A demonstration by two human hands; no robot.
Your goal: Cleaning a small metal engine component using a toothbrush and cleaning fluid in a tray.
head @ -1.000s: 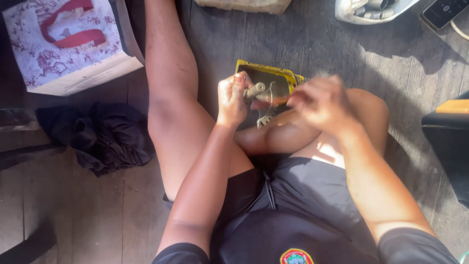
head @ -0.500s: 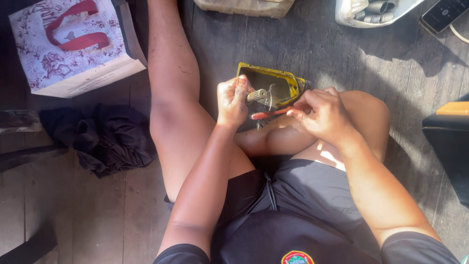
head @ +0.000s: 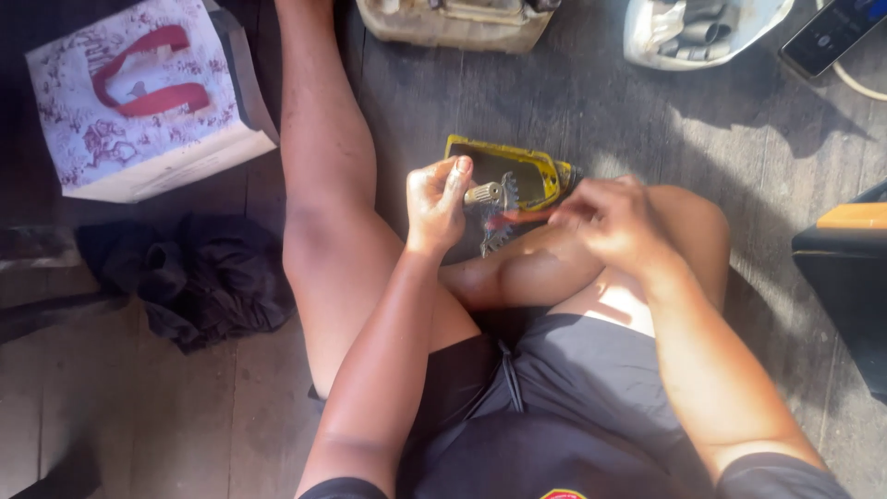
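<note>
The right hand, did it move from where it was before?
Yes. The right hand has slid down and toward the left hand; it no longer covers the yellow-edged tray on the floor and sits lower, beside it.

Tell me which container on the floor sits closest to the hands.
The yellow-rimmed tray, directly beyond the left hand; the other containers lie along the top edge.

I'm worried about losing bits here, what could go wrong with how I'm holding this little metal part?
The small ribbed metal part is pinched only at the left hand fingertips, so it might drop past the yellow-rimmed dark tray. The thin red-handled tool in the right hand could slip toward the fingers.
</note>
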